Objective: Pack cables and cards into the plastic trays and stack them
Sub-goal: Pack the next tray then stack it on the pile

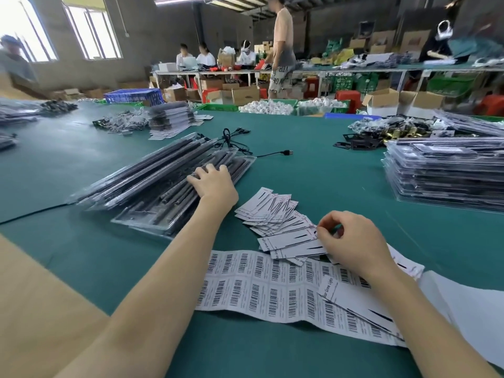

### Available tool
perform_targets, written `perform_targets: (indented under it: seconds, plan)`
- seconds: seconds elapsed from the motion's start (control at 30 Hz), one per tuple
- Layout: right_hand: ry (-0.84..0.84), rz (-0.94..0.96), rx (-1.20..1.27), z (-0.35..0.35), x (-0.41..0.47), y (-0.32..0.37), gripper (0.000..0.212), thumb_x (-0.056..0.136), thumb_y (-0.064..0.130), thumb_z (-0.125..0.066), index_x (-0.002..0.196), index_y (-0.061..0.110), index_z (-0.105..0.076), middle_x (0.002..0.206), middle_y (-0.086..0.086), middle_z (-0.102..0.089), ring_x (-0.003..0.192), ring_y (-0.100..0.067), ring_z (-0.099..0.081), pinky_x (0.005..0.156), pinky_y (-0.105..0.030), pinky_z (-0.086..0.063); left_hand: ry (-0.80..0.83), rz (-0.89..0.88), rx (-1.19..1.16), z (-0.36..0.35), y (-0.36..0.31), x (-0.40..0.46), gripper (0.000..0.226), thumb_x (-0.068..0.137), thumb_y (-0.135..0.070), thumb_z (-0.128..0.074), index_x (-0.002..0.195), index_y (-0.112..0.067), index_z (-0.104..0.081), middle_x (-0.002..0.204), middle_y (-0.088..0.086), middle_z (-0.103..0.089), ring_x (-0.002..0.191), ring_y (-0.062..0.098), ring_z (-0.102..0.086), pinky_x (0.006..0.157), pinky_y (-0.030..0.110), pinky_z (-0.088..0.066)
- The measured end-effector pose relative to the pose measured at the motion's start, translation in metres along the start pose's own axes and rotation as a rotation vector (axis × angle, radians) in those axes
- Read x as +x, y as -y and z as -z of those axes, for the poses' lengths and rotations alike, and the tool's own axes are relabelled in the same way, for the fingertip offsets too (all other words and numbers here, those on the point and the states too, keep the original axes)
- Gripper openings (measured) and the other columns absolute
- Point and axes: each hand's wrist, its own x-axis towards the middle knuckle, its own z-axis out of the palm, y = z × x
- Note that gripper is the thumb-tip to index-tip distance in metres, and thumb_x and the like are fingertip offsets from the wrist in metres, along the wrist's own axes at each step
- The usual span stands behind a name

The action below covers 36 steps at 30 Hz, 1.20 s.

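Several clear plastic trays (pixel 152 184) holding dark rods lie fanned out at the centre left of the green table. My left hand (pixel 212 184) rests on the nearest trays, its fingers laid over their top. White cards (pixel 275 216) with black stripes are spread in a fan to the right of them. My right hand (pixel 346 241) pinches the edge of a card (pixel 294 242) at the near end of that fan. Black cables (pixel 234 137) with a USB plug (pixel 286 152) lie beyond the trays.
A sheet of barcode labels (pixel 261 285) lies under my right forearm. A tall stack of filled trays (pixel 447 170) stands at the right. More tray stacks (pixel 169 118) and bagged parts (pixel 122 124) sit further back. People work at distant benches.
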Motion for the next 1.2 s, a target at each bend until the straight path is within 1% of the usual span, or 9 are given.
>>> perform_targets:
  seconds: [0.17,0.33,0.4,0.5,0.73,0.83,0.93,1.13,1.2]
  plan:
    - [-0.004,-0.007,0.021,-0.001,-0.001,0.000,0.010,0.087,0.033,-0.063,0.078,0.037,-0.065,0.080,0.022,-0.065,0.076,0.004,-0.057,0.054,-0.020,-0.037,0.136,0.035,0.020,0.017,0.007,0.006,0.077,0.087,-0.028,-0.071,0.150,-0.007,-0.033,0.156,0.017,-0.030,0.136,0.054,-0.035,0.105,0.075,-0.031]
    - [-0.025,-0.032,0.036,-0.003,-0.001,-0.002,0.010,0.088,0.035,-0.062,0.079,0.038,-0.065,0.078,0.023,-0.065,0.074,0.005,-0.057,0.053,-0.019,-0.034,-0.046,-0.073,0.084,0.024,0.008,0.003,0.041,0.085,-0.018,-0.072,0.123,-0.008,-0.060,0.117,0.012,-0.064,0.106,0.035,-0.063,0.087,0.049,-0.056]
    - [-0.034,-0.046,0.026,-0.003,-0.001,-0.002,0.009,0.088,0.037,-0.061,0.080,0.038,-0.065,0.077,0.023,-0.064,0.073,0.006,-0.056,0.052,-0.018,-0.034,-0.095,-0.096,0.104,0.031,0.007,-0.001,0.030,0.085,-0.019,-0.070,0.113,-0.012,-0.062,0.094,0.006,-0.060,0.087,0.028,-0.060,0.071,0.035,-0.049]
    - [-0.035,-0.059,0.015,-0.004,0.001,-0.002,0.009,0.089,0.038,-0.061,0.081,0.038,-0.066,0.077,0.024,-0.063,0.073,0.007,-0.054,0.052,-0.018,-0.034,-0.120,-0.152,0.131,0.034,-0.007,-0.014,0.022,0.086,-0.023,-0.067,0.105,-0.015,-0.062,0.082,0.002,-0.051,0.078,0.025,-0.053,0.067,0.033,-0.038]
    - [-0.051,-0.056,0.040,-0.004,0.000,-0.002,0.012,0.087,0.037,-0.062,0.076,0.040,-0.064,0.076,0.025,-0.064,0.073,0.008,-0.055,0.053,-0.018,-0.033,-0.137,-0.275,0.074,0.031,-0.050,-0.045,0.018,0.090,-0.031,-0.063,0.104,-0.019,-0.064,0.091,-0.001,-0.061,0.079,0.022,-0.055,0.071,0.033,-0.036]
    - [-0.052,-0.051,0.059,-0.004,0.000,-0.002,0.014,0.086,0.036,-0.063,0.073,0.041,-0.063,0.075,0.025,-0.064,0.072,0.007,-0.056,0.053,-0.019,-0.034,-0.068,-0.313,-0.016,0.031,-0.061,-0.050,0.030,0.093,-0.042,-0.061,0.112,-0.020,-0.065,0.110,0.004,-0.065,0.100,0.028,-0.060,0.077,0.035,-0.038]
    - [-0.045,-0.044,0.085,-0.003,-0.001,-0.003,0.014,0.087,0.036,-0.064,0.073,0.039,-0.064,0.074,0.024,-0.065,0.071,0.006,-0.057,0.054,-0.020,-0.037,0.027,-0.301,-0.080,0.030,-0.064,-0.051,0.041,0.096,-0.034,-0.057,0.134,-0.019,-0.049,0.139,0.013,-0.048,0.129,0.041,-0.042,0.098,0.047,-0.040]
    - [-0.036,-0.047,0.094,-0.004,-0.001,-0.005,0.014,0.087,0.033,-0.063,0.074,0.038,-0.065,0.077,0.023,-0.066,0.076,0.004,-0.058,0.059,-0.020,-0.041,0.069,-0.167,-0.178,0.028,-0.051,-0.045,0.076,0.092,-0.044,-0.058,0.153,-0.016,-0.023,0.154,0.021,-0.033,0.141,0.045,-0.030,0.112,0.063,-0.027]
    - [-0.031,-0.051,0.100,-0.003,-0.001,-0.004,0.014,0.087,0.033,-0.063,0.074,0.038,-0.065,0.077,0.022,-0.067,0.076,0.003,-0.059,0.059,-0.021,-0.043,0.136,-0.119,-0.232,0.027,-0.046,-0.043,0.076,0.090,-0.041,-0.060,0.153,-0.015,-0.024,0.149,0.022,-0.039,0.135,0.046,-0.039,0.110,0.064,-0.033]
